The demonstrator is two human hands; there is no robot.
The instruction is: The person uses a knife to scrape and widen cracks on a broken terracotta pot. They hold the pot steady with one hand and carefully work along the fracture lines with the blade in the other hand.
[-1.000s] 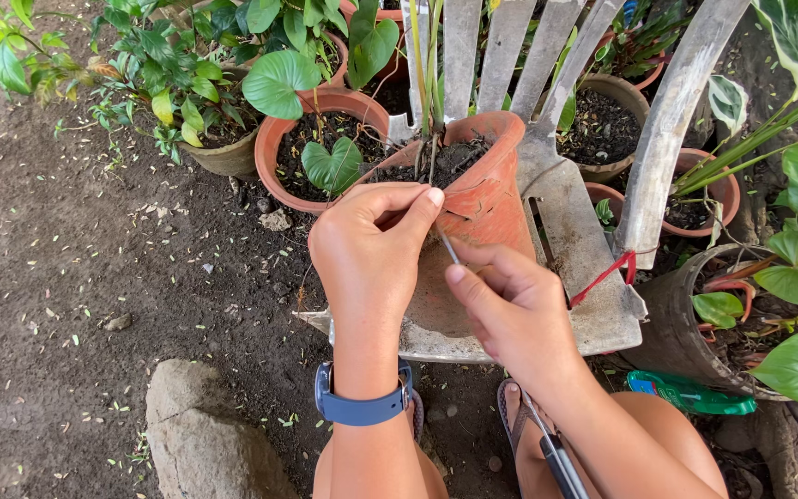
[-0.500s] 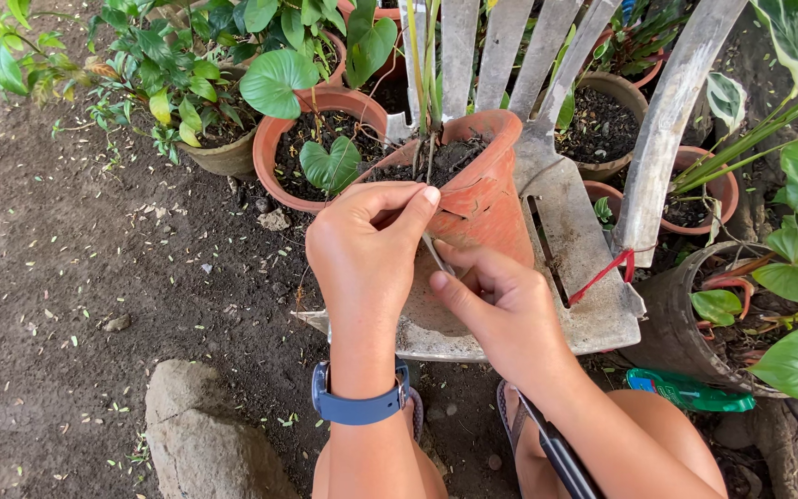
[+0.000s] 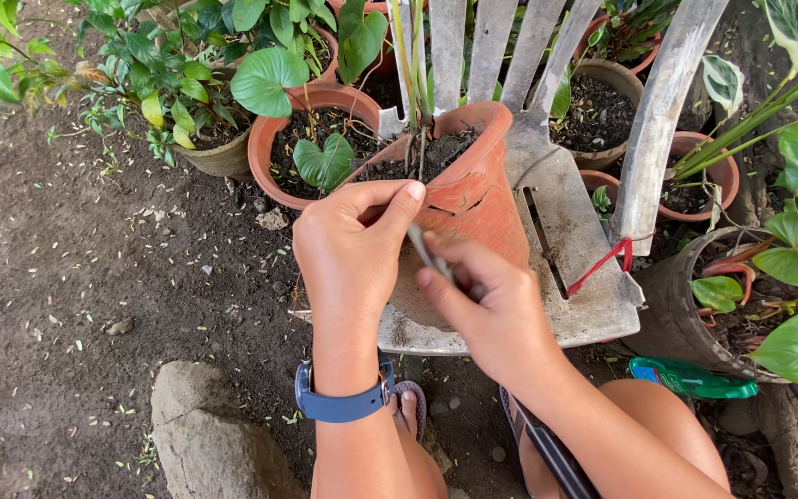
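1. Both hands sit closer together than half a second ago: the right hand (image 3: 496, 310) has crept up and leftward toward the left hand (image 3: 353, 245), and the thin stem (image 3: 429, 254) between them now shows only a short stretch.
2. Left hand: thumb and forefinger are pinched on the upper end of the thin stem, right against the cracked rim of the tilted terracotta pot (image 3: 468, 199). A blue wristband (image 3: 342, 405) sits on that wrist.
3. Right hand: fingers are curled around the lower end of the same stem, just below and right of the left thumb; whether it also holds a small tool I cannot tell.
4. The pot leans on the seat of a weathered wooden chair (image 3: 584, 277), its soil and a pale-stemmed plant (image 3: 415, 74) showing at the mouth, directly beyond the left knuckles and touching them or nearly so.
5. Doing this well, in my judgement, means keeping the left pinch steady so the cracked rim takes no load, and working the right hand with short, gentle pulls instead of a yank.
6. Nearby: a round pot with a heart-shaped leaf (image 3: 311, 152) to the left, a grey stone (image 3: 210, 425) on the soil below, and a green bottle (image 3: 695, 379) at the right.
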